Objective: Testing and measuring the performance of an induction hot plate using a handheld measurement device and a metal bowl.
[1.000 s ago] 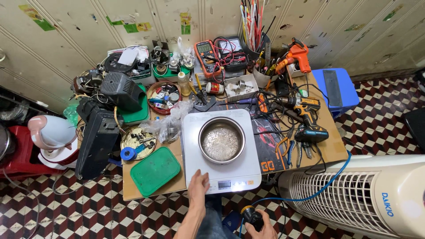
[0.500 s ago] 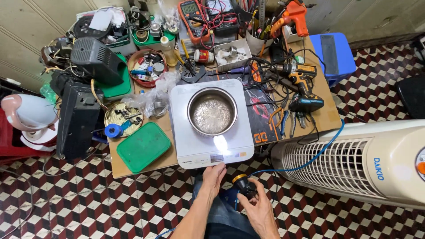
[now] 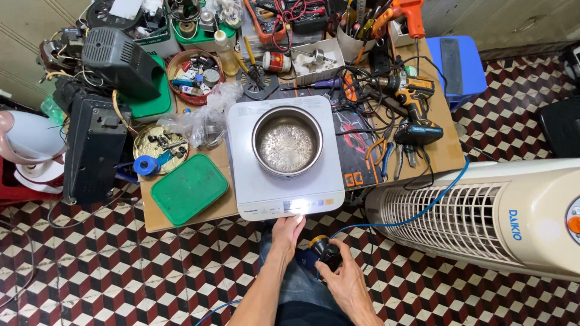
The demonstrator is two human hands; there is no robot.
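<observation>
**Head view: left hand at the cooker's front edge, right hand on a black plug**

Head camera looks straight down on a cluttered bench [image 3: 181, 222] set on a checkered tile floor [image 3: 90, 271]. A white induction cooker [image 3: 284, 196] sits at the bench's near edge with a steel pot [image 3: 287, 142] on it. The left hand [image 3: 287, 232] is stretched flat, fingers together, its fingertips touching the cooker's front strip just below a bright lit spot on the control panel; it grips nothing. The right hand [image 3: 345, 279] is curled loosely around a black plug [image 3: 327, 250] with a yellow ring, held low over the person's lap; a blue cable [image 3: 423, 211] runs from it up past the white tower fan [image 3: 483, 211] lying on the floor to the right.

Compared with half a second ago, the view sits closer to the bench and the cooker fills more of it. The left hand has crept up from just short of the cooker to its front edge. The right hand keeps its hold on the plug, now slightly lower and to the right of the left.

Beside the cooker lie a green lid [image 3: 188, 188] to the left and an orange cordless drill [image 3: 414, 105] to the right among tangled wires. A black speaker box [image 3: 93, 151] stands at the far left.
</observation>
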